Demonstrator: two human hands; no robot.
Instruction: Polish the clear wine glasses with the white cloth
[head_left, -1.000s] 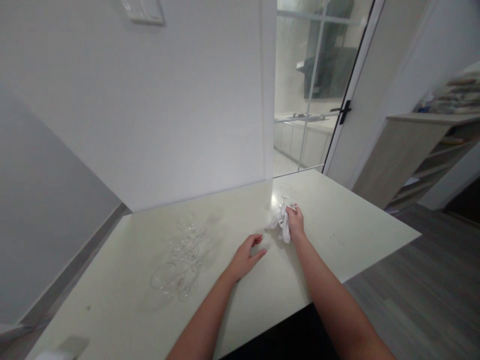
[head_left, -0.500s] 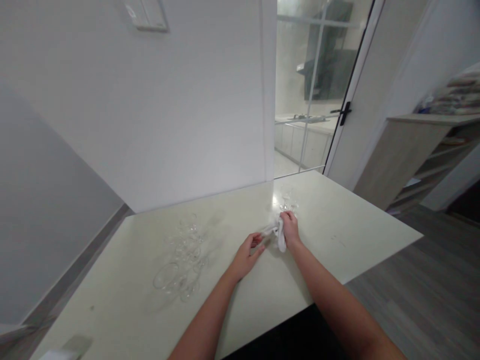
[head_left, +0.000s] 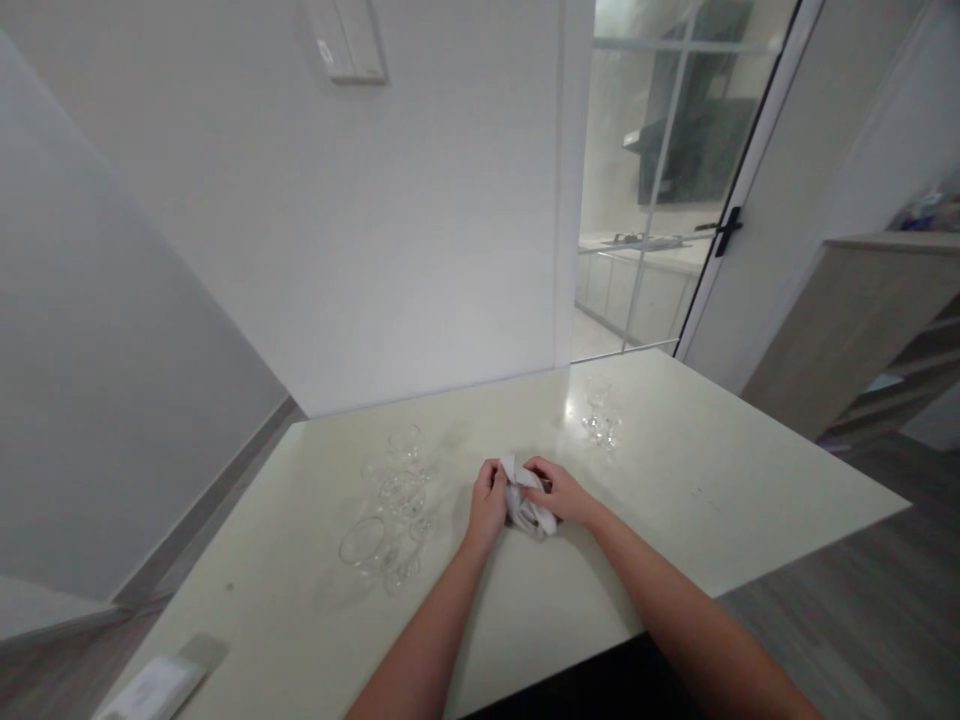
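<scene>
Both hands close together at the middle of the worktop [head_left: 637, 560], clamped on one crumpled white cloth [head_left: 529, 514]. Left hand [head_left: 487, 502] grips the cloth's left side, fingers curled. Right hand [head_left: 561, 491] grips it from the right, fingers bent over the upper edge, thumb across the front. Cloth bunched between them, lower folds hanging toward the near edge. Can't tell if anything sits inside the folds.

Left of the hands, well apart from the cloth: group of clear glasses [head_left: 403, 490], several, outlines overlapping, exact count unclear. Nearest one, a wide-rimmed glass [head_left: 363, 541], shows its round mouth at the group's left side. Right of the hands and farther back: smaller group of clear glasses [head_left: 602, 425], close to one another, beside a bright light reflection on the worktop. See-through, so edges hard to make out.

Near left corner: white flat object [head_left: 156, 688], partly cut off by the frame, shadow beside it. Small dark speck [head_left: 230, 587] on the worktop, left part.

Behind: white wall [head_left: 450, 220] with a switch plate [head_left: 349, 40] at the top. Right of it, glazed door [head_left: 615, 180] with black handle [head_left: 726, 232]; stove [head_left: 645, 242] visible through the panes. Far right, wooden shelf unit [head_left: 832, 320] on grey floor [head_left: 832, 590]. Black clothing [head_left: 592, 685] at bottom edge.
</scene>
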